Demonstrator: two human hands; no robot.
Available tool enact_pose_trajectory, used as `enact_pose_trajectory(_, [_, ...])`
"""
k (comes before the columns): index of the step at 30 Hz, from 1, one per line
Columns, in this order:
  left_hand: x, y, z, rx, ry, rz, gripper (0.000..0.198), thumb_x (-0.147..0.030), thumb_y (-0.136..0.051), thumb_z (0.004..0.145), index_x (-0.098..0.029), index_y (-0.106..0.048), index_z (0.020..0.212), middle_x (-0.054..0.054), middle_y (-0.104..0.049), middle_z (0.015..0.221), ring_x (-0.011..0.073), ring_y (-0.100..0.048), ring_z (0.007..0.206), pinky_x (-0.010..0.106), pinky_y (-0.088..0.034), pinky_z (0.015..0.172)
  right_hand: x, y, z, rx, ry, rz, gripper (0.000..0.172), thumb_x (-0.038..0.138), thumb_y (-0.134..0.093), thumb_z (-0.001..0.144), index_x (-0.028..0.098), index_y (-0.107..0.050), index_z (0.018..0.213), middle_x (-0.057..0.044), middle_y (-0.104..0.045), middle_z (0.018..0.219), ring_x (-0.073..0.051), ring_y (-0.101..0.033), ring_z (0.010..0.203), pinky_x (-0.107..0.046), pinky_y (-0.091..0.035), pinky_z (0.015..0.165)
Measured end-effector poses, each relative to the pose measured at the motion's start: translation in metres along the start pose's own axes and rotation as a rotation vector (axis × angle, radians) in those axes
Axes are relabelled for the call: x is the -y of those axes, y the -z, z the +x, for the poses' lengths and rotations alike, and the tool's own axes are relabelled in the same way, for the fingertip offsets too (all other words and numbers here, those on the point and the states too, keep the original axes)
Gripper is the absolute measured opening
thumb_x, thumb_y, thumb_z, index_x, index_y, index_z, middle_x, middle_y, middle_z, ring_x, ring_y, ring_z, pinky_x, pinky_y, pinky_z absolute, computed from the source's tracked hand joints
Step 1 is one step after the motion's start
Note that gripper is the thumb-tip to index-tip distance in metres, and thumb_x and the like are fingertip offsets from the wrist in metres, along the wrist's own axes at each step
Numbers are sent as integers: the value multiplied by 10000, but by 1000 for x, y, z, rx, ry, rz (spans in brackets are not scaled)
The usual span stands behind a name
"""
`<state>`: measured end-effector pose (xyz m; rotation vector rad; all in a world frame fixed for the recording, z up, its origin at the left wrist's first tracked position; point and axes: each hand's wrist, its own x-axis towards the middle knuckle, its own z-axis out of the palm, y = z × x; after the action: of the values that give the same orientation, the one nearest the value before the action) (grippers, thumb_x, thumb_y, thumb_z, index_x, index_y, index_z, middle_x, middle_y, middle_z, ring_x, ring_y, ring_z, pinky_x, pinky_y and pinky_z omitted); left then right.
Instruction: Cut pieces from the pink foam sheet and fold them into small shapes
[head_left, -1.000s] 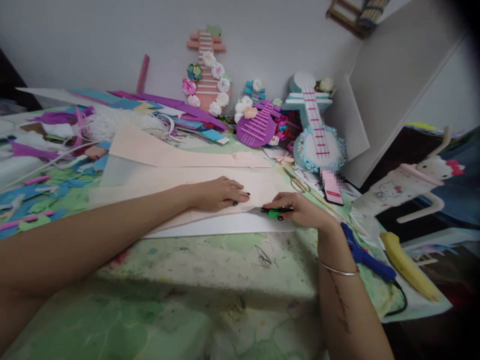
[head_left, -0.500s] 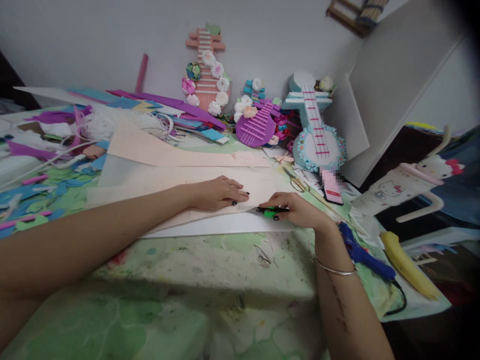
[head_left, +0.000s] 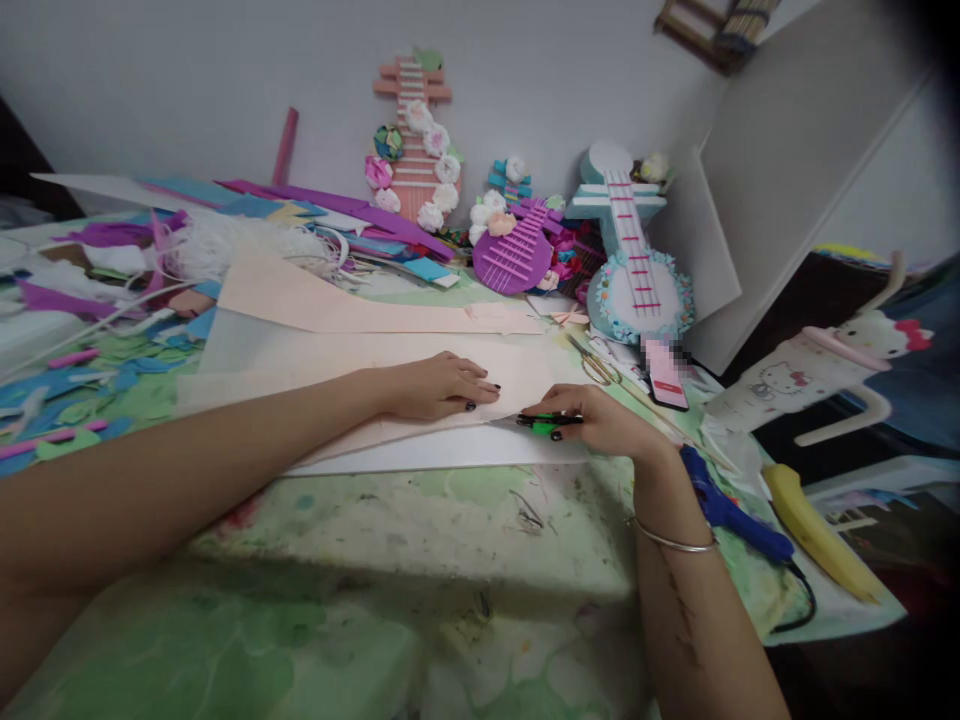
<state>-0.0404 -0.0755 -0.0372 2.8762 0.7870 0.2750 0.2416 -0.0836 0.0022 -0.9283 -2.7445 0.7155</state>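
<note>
My left hand (head_left: 439,386) lies flat on a pale peach sheet (head_left: 525,370), its fingers stretched toward the right. Gripped in my right hand (head_left: 600,415) is a green and black craft knife (head_left: 550,424), its front end at the lower right edge of the sheet. Beneath the peach sheet is a white board (head_left: 450,450), showing along the near side. A curved peach strip (head_left: 300,295) lies just behind, on the far side of the sheet.
Right of my right hand are gold-handled scissors (head_left: 600,370), a phone (head_left: 664,375), a blue glue gun (head_left: 739,515) and a banana (head_left: 821,535). Decorated model instruments (head_left: 514,250) stand at the back. Coloured scraps (head_left: 112,375) cover the left of the table.
My right hand and the craft knife have slid very slightly to the right, and the whole view has shifted a little. My left hand stays in place on the sheet.
</note>
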Motion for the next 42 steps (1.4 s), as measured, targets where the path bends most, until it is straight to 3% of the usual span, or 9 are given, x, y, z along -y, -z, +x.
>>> enact_pose_trajectory(13, [3, -3, 0, -33, -11, -39, 406, -234, -422, 935, -311, -492, 1328, 0, -524, 1371, 219, -387, 1318, 372, -236, 1048, 9, -1, 3, 23, -3, -6, 464, 62, -570, 716, 211, -673, 1144, -76, -661, 1011, -193, -603, 909, -310, -453, 828])
enact_pose_trajectory(22, [9, -1, 0, -16, -14, -211, 380, -335, -483, 930, -333, -522, 1308, 5, -545, 1347, 242, -368, 1328, 411, -214, 1082, 10, -1, 3, 10, 4, -34, 468, 51, -573, 709, 223, -679, 1131, -74, -675, 1022, -198, -610, 917, -310, -457, 827])
enact_pose_trajectory(31, [9, -2, -1, -13, -20, -149, 425, -395, -559, 885, -328, -528, 1304, 29, -514, 1375, 271, -357, 1331, 455, -215, 1083, 11, -2, 4, -1, -36, -56, 487, 57, -576, 696, 203, -659, 1152, -82, -666, 1060, -220, -603, 965, -330, -448, 858])
enact_pose_trajectory(42, [12, -2, -1, -28, -70, -146, 516, -479, -622, 813, -305, -546, 1293, 55, -514, 1372, 294, -385, 1312, 479, -248, 1074, 14, -2, 4, -15, -81, -62, 351, 37, -556, 655, 174, -655, 963, -49, -683, 933, -174, -590, 810, -292, -453, 733])
